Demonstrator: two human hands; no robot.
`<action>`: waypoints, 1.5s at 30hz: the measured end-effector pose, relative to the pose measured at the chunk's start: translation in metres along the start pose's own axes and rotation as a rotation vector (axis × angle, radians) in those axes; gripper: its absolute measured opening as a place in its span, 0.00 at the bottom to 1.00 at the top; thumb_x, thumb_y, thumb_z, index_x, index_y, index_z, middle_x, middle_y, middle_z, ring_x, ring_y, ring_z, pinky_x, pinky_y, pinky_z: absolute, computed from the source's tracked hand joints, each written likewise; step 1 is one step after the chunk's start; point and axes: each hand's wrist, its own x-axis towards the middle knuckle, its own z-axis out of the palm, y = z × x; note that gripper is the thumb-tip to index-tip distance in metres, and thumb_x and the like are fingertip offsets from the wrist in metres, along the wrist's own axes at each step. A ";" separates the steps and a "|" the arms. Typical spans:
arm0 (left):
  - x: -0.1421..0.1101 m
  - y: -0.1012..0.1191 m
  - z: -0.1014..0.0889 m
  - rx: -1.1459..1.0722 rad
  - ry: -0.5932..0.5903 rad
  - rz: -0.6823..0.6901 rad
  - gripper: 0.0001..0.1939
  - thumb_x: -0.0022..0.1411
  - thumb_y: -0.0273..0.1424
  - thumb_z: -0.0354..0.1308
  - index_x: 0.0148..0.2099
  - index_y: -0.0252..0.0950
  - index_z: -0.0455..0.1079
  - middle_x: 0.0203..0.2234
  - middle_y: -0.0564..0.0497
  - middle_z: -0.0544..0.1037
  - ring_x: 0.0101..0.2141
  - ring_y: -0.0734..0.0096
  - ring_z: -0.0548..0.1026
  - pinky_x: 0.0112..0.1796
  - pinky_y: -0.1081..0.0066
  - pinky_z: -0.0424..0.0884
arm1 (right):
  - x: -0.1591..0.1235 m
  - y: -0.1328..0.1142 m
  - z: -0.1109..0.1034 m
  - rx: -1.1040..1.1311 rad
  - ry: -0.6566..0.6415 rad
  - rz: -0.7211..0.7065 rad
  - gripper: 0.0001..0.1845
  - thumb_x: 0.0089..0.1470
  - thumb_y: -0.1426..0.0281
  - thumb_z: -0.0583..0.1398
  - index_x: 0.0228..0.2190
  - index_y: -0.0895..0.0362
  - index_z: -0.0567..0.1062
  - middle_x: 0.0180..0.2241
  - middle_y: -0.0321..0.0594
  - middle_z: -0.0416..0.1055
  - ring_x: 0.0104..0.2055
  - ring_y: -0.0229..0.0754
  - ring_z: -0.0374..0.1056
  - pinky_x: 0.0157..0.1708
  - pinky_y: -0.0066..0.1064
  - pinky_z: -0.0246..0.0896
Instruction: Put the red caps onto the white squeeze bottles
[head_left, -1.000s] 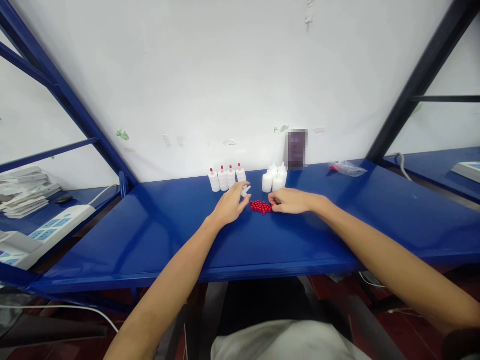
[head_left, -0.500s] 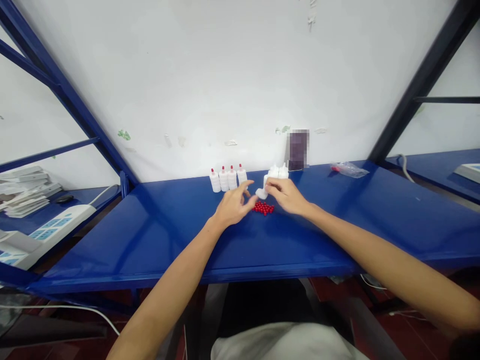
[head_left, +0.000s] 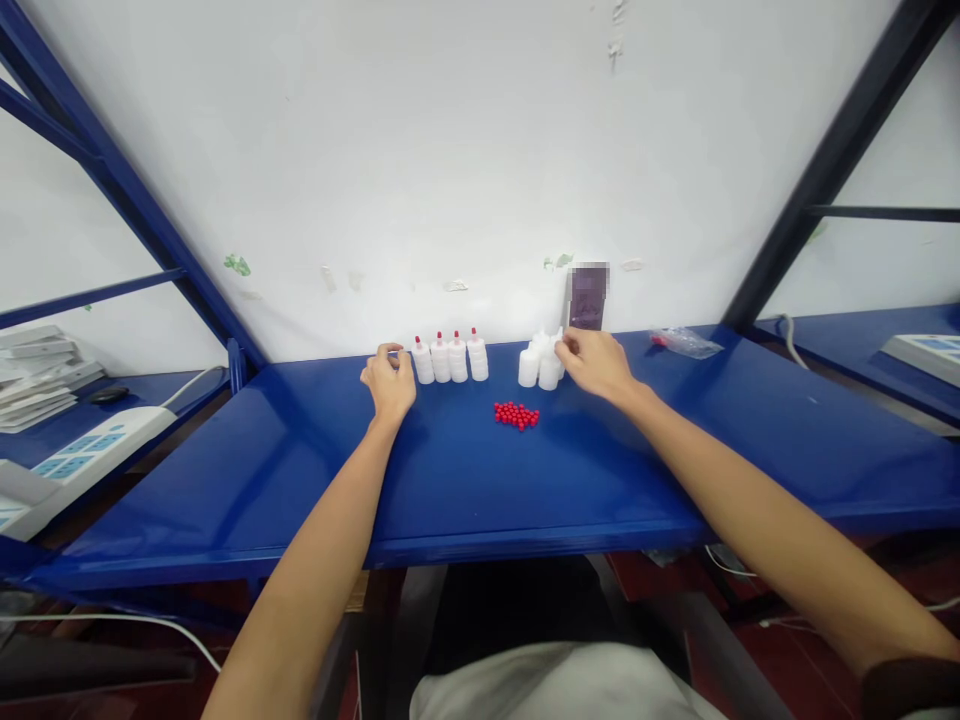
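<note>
My left hand (head_left: pixel 388 383) is beside the leftmost of several white squeeze bottles with red tips (head_left: pixel 457 360), standing in a row. Its fingers are loosely bent and slightly apart, and I see nothing held in them. At the right, a cluster of white squeeze bottles (head_left: pixel 528 368) without red tips stands upright. My right hand (head_left: pixel 598 362) is at the right side of this cluster, thumb and fingers closed at the upper part of a white bottle, which is partly hidden. A patch of small red caps (head_left: pixel 516 415) lies in front, between the two groups.
The blue table (head_left: pixel 450 490) meets a white wall. Behind the right cluster a dark, blurred-out rectangular object (head_left: pixel 589 297) leans on the wall. A clear plastic bag (head_left: pixel 688 343) with something red lies at the back right. A white power strip (head_left: pixel 90 460) sits at the left.
My left hand has moved left, from near the red caps to the far end of the red-tipped row. The white bottle tilted in my right hand now stands upright; that hand has shifted right.
</note>
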 end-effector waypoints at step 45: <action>-0.019 -0.005 0.015 -0.405 -0.401 0.046 0.10 0.58 0.32 0.50 0.42 0.36 0.65 0.32 0.51 0.74 0.30 0.72 0.72 0.33 0.73 0.69 | -0.035 -0.037 0.013 0.420 -0.030 -0.279 0.16 0.50 0.55 0.61 0.27 0.55 0.68 0.17 0.29 0.58 0.21 0.35 0.54 0.27 0.29 0.51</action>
